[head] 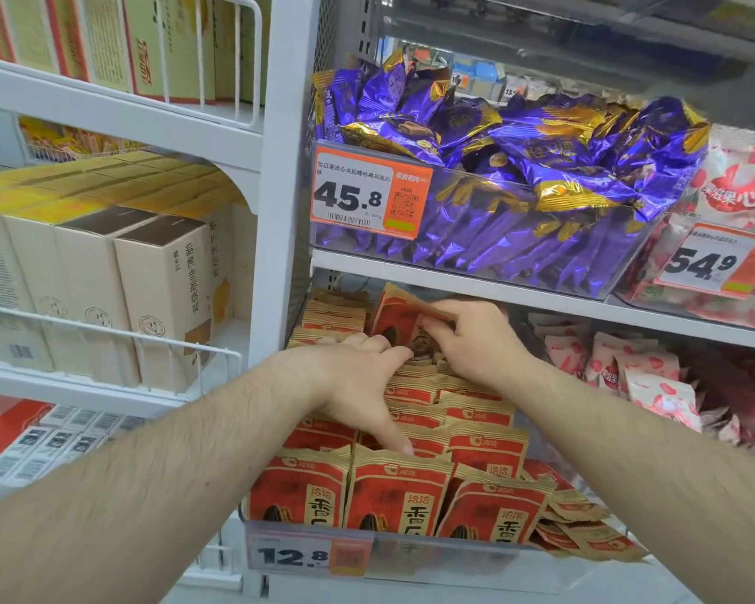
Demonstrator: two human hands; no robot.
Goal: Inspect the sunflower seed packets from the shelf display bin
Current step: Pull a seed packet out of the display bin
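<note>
Inspection appears to be at an early stage, judged from how things lie: one red-and-tan sunflower seed packet (404, 318) is raised at the back of the clear display bin (454, 549) and is pinched by its top edge between the thumb and curled fingers of the right hand (476, 342), while it is still partly tucked among the others. The left hand (358, 377) is laid over the rows with its fingers fairly straight and spread, the fingertips reaching the raised packet and the thumb pressed down on the top edges of packets nearer the front; nothing is grasped by it. The remaining seed packets (397, 490) are stood upright in rows inside the bin, with a few lying loose at its right front corner, so most of the stock seems yet to be looked at. A price tag (308, 555) marked 12.8 is fixed to the bin's front. The bin is set on a lower white shelf (519, 300) of a shop display. On the shelf above, purple-and-gold foil sweets (541, 146) are heaped in another clear bin behind an orange tag (369, 196) reading 45.8. Pink-and-white packets (628, 372) are seen to the right, and beige cartons (162, 298) are held behind white wire rails on the racks to the left.
</note>
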